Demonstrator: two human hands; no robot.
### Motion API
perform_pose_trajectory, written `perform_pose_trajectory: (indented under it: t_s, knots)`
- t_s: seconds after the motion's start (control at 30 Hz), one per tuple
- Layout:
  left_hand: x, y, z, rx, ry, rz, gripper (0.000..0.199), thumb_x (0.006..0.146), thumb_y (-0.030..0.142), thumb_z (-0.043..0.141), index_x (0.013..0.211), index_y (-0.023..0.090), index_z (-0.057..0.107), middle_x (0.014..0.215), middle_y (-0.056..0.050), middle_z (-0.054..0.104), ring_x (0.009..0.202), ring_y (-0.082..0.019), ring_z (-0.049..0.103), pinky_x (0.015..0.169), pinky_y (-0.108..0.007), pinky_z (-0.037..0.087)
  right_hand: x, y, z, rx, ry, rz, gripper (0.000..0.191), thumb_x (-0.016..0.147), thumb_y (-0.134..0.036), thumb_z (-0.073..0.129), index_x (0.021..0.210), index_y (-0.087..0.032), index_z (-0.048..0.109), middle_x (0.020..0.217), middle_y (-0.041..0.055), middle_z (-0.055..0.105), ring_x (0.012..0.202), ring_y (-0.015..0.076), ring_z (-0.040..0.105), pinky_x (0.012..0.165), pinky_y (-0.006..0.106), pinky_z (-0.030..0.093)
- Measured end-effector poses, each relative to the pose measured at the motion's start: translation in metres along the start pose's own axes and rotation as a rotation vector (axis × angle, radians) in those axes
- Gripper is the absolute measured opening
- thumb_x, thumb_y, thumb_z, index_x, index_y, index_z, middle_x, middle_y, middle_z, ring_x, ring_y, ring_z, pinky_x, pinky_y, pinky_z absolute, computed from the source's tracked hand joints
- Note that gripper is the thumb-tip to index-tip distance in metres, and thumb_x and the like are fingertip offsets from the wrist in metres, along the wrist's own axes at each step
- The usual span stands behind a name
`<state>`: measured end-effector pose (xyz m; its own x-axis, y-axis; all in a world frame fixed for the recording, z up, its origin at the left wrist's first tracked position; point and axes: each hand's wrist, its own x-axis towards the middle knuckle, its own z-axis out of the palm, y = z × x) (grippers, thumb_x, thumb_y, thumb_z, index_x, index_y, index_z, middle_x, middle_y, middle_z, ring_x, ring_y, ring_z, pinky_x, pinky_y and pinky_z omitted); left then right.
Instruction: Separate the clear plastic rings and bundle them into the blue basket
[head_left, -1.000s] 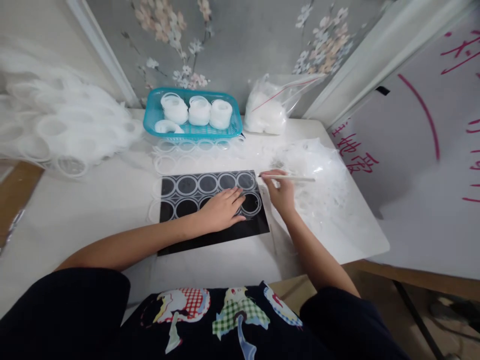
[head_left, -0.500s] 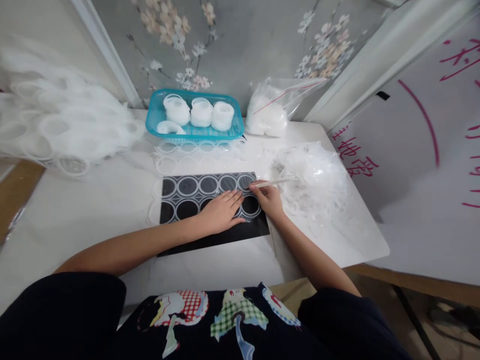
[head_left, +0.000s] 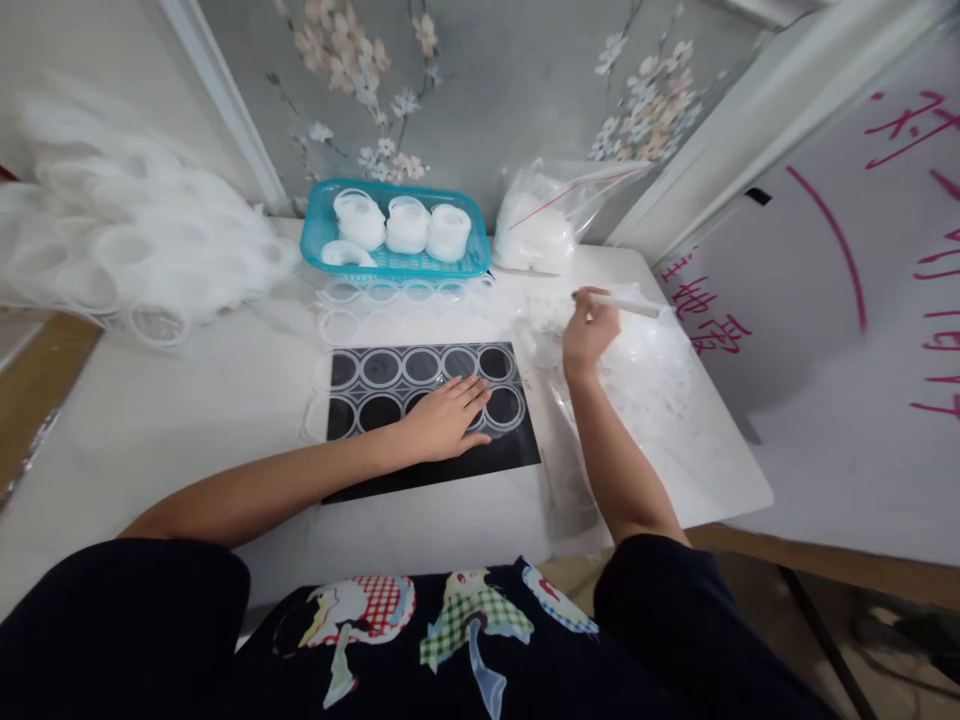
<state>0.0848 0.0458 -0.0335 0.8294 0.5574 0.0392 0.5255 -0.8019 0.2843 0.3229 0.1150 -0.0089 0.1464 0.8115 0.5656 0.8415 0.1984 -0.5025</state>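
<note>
My left hand (head_left: 450, 418) lies flat, fingers stretched out, on a clear sheet of white-rimmed rings (head_left: 381, 367). Beneath that sheet is a black rectangular mat (head_left: 487, 458), partly covered by the hand and forearm. Up and to the right, my right hand (head_left: 590, 335) is closed around a slim white pen-like tool (head_left: 628, 304); its exact kind is unclear. This hand hovers over or beside a heap of clear plastic scraps (head_left: 645, 370). Whether it touches the heap, I cannot tell.
Behind the mat stands a blue plastic basket (head_left: 319, 225) holding stacks of white rings (head_left: 407, 225). A zip bag (head_left: 532, 225) with white contents sits right of it. A large pile of ring sheets (head_left: 142, 240) occupies the left. A whiteboard (head_left: 810, 380) borders the table's right side.
My right hand has moved from the ring sheet's upper right corner, up and right to the scrap heap, still gripping the white tool. My left hand has stayed flat on the sheet.
</note>
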Motion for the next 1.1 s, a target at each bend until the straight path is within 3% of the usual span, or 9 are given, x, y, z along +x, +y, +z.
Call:
perform_pose_trajectory:
  t_s: [0.07, 0.17, 0.23, 0.43, 0.63, 0.8, 1.0, 1.1]
  knots:
    - [-0.008, 0.001, -0.002, 0.024, -0.001, 0.026, 0.075, 0.095, 0.058, 0.054, 0.147, 0.006, 0.043, 0.156, -0.021, 0.036, 0.146, -0.034, 0.034, 0.121, -0.047, 0.024, 0.0, -0.013, 0.01, 0.127, -0.09, -0.049, 0.033, 0.098, -0.022, 0.041, 0.091, -0.019, 0.074, 0.1, 0.0098, 0.075, 0.114, 0.0273, 0.063, 0.107, 0.054, 0.043]
    - [-0.021, 0.003, -0.004, 0.045, 0.006, -0.001, 0.074, 0.096, 0.061, 0.048, 0.149, 0.009, 0.042, 0.156, -0.02, 0.038, 0.147, -0.033, 0.034, 0.121, -0.047, 0.022, -0.031, -0.04, 0.026, 0.352, -0.382, -0.161, 0.027, 0.095, -0.031, 0.054, 0.08, -0.023, 0.075, 0.091, 0.0043, 0.078, 0.113, 0.0265, 0.065, 0.104, 0.046, 0.048]
    - [-0.029, 0.003, -0.004, 0.043, 0.001, -0.031, 0.074, 0.098, 0.062, 0.044, 0.149, 0.009, 0.042, 0.155, -0.019, 0.04, 0.147, -0.032, 0.034, 0.122, -0.047, 0.021, -0.053, -0.051, 0.032, 0.456, -0.482, -0.143, 0.029, 0.095, -0.036, 0.056, 0.077, -0.025, 0.076, 0.088, 0.0031, 0.079, 0.107, 0.0259, 0.068, 0.102, 0.044, 0.05]
    - [-0.036, -0.001, -0.003, 0.015, -0.003, -0.013, 0.073, 0.098, 0.062, 0.044, 0.152, 0.014, 0.039, 0.155, -0.016, 0.04, 0.148, -0.03, 0.032, 0.122, -0.047, 0.018, -0.067, -0.047, 0.032, 0.522, -0.525, -0.047, 0.033, 0.095, -0.046, 0.057, 0.077, -0.026, 0.078, 0.088, 0.0027, 0.08, 0.104, 0.027, 0.07, 0.106, 0.048, 0.048]
    - [-0.035, -0.003, -0.003, 0.012, -0.03, -0.002, 0.074, 0.098, 0.062, 0.043, 0.15, 0.01, 0.04, 0.155, -0.018, 0.04, 0.148, -0.032, 0.032, 0.121, -0.048, 0.019, -0.071, -0.049, 0.028, 0.469, -0.507, -0.01, 0.03, 0.094, -0.045, 0.058, 0.088, -0.025, 0.08, 0.093, 0.0046, 0.08, 0.121, 0.0285, 0.063, 0.107, 0.047, 0.048]
    - [-0.036, -0.007, 0.001, -0.044, -0.009, 0.022, 0.073, 0.098, 0.062, 0.042, 0.149, 0.01, 0.042, 0.155, -0.019, 0.039, 0.148, -0.032, 0.031, 0.121, -0.049, 0.018, -0.07, -0.048, 0.028, 0.463, -0.505, -0.004, 0.031, 0.095, -0.045, 0.056, 0.088, -0.026, 0.08, 0.094, 0.0044, 0.08, 0.122, 0.0288, 0.062, 0.107, 0.049, 0.048]
    - [-0.036, -0.011, 0.004, -0.115, -0.008, 0.038, 0.074, 0.098, 0.063, 0.041, 0.15, 0.011, 0.041, 0.156, -0.019, 0.039, 0.149, -0.033, 0.029, 0.122, -0.05, 0.016, -0.08, -0.051, 0.026, 0.367, -0.486, -0.091, 0.027, 0.097, -0.035, 0.054, 0.089, -0.025, 0.078, 0.094, 0.0048, 0.08, 0.121, 0.0288, 0.063, 0.106, 0.049, 0.048]
    - [-0.034, -0.01, -0.001, -0.153, -0.028, 0.04, 0.081, 0.095, 0.066, 0.044, 0.151, 0.008, 0.039, 0.156, -0.02, 0.036, 0.15, -0.034, 0.025, 0.122, -0.051, 0.016, -0.079, -0.05, 0.024, 0.198, -0.503, -0.264, 0.02, 0.094, -0.025, 0.056, 0.095, -0.028, 0.076, 0.103, 0.0032, 0.079, 0.129, 0.0287, 0.057, 0.117, 0.055, 0.033]
